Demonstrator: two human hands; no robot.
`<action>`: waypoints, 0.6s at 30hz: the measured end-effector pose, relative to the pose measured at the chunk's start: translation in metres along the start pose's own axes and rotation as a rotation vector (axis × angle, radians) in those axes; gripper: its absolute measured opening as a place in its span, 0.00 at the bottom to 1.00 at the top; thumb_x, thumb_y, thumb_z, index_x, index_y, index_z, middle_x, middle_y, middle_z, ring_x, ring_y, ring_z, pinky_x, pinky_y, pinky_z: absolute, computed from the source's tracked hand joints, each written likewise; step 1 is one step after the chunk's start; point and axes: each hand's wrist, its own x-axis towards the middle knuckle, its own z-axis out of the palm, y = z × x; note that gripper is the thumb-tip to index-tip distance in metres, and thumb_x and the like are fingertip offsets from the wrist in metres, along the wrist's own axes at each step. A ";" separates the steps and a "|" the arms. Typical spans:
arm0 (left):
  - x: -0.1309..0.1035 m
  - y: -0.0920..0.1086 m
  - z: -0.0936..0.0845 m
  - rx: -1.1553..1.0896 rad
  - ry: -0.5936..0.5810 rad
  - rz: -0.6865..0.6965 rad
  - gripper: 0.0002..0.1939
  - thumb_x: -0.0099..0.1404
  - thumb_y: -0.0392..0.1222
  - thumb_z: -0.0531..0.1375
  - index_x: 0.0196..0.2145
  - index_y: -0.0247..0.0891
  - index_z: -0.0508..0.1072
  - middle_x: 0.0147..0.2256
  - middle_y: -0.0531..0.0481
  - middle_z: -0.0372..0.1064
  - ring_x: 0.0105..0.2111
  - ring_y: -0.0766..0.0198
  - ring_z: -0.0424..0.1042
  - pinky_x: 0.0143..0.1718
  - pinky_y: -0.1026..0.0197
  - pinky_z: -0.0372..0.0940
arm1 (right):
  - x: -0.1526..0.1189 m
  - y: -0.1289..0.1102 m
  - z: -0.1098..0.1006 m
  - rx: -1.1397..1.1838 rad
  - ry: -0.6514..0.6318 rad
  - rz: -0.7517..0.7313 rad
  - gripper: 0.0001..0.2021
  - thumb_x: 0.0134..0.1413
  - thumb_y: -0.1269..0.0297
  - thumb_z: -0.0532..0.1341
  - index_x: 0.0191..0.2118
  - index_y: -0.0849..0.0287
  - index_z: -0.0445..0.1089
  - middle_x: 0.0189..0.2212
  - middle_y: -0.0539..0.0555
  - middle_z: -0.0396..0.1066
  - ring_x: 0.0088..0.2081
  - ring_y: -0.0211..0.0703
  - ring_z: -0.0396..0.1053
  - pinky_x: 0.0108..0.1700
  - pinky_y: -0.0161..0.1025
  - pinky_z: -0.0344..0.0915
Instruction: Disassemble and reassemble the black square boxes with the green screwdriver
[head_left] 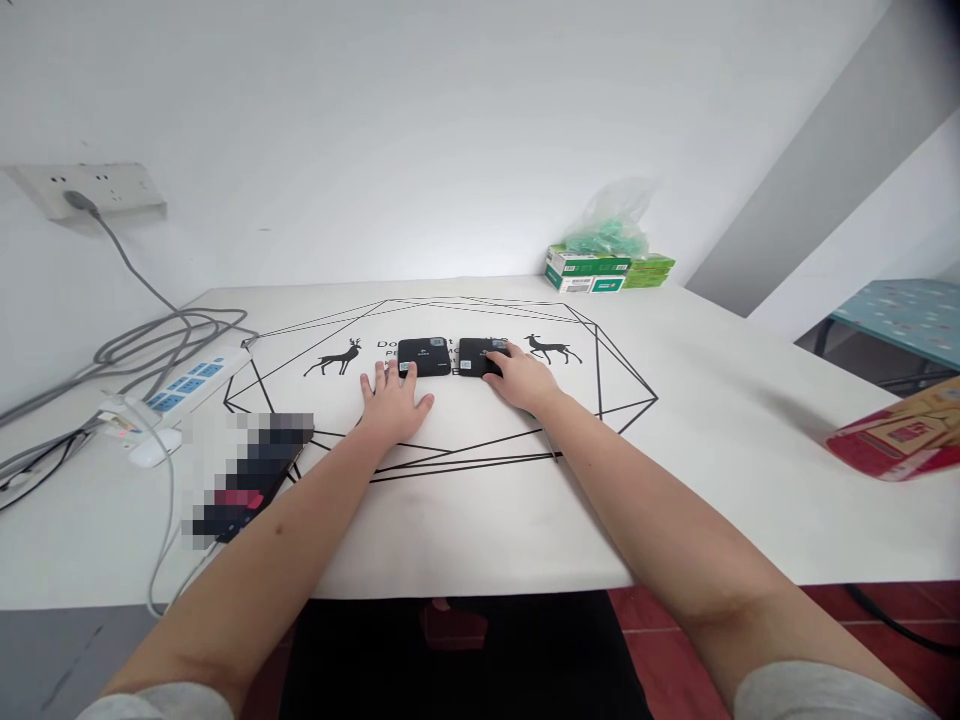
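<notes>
Two flat black square boxes lie side by side on the white table, a narrow gap between them; each bears small pale labels and faint print. My left hand rests palm down with fingers spread, its fingertips at the near edge of the left box. Over the right end of the right-hand black box is my right hand, thumb at the near side and fingers across the top. That end of the box is partly hidden under the fingers.
A blurred-out phone-like device lies near my left forearm. Further left are a power strip, a white charger and coiled cables. Green-and-white cartons with a plastic bag stand at the back; a red-and-yellow package lies right.
</notes>
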 end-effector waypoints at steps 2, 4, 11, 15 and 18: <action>0.003 0.001 0.001 0.014 0.014 0.004 0.45 0.76 0.64 0.49 0.79 0.34 0.51 0.79 0.31 0.42 0.79 0.31 0.34 0.75 0.28 0.27 | 0.004 0.000 0.002 0.006 -0.007 0.028 0.27 0.74 0.54 0.54 0.72 0.56 0.66 0.69 0.71 0.65 0.61 0.69 0.74 0.60 0.59 0.72; 0.006 0.001 0.001 0.017 0.038 0.005 0.44 0.76 0.61 0.49 0.79 0.31 0.51 0.78 0.30 0.44 0.79 0.31 0.34 0.75 0.29 0.28 | 0.008 0.001 0.004 0.004 -0.006 0.026 0.26 0.74 0.56 0.54 0.71 0.58 0.66 0.65 0.71 0.69 0.60 0.67 0.75 0.60 0.55 0.72; 0.011 0.004 -0.004 0.110 0.117 -0.046 0.37 0.71 0.34 0.52 0.76 0.35 0.59 0.77 0.37 0.53 0.79 0.36 0.39 0.77 0.30 0.37 | 0.019 0.003 0.008 -0.016 -0.014 0.054 0.26 0.76 0.60 0.52 0.72 0.60 0.66 0.67 0.71 0.69 0.59 0.64 0.76 0.60 0.51 0.70; 0.011 0.006 -0.001 0.126 0.179 0.035 0.32 0.70 0.30 0.50 0.69 0.36 0.69 0.74 0.39 0.58 0.78 0.43 0.47 0.78 0.37 0.42 | 0.020 0.002 0.007 -0.007 -0.022 0.032 0.25 0.76 0.60 0.53 0.73 0.58 0.66 0.71 0.68 0.65 0.63 0.60 0.75 0.64 0.48 0.68; 0.011 0.007 0.005 0.117 0.160 0.055 0.32 0.72 0.30 0.49 0.72 0.36 0.66 0.74 0.37 0.59 0.76 0.46 0.54 0.78 0.34 0.42 | 0.020 0.001 0.007 0.001 -0.022 -0.006 0.25 0.76 0.59 0.54 0.73 0.57 0.66 0.72 0.67 0.65 0.66 0.59 0.73 0.67 0.47 0.66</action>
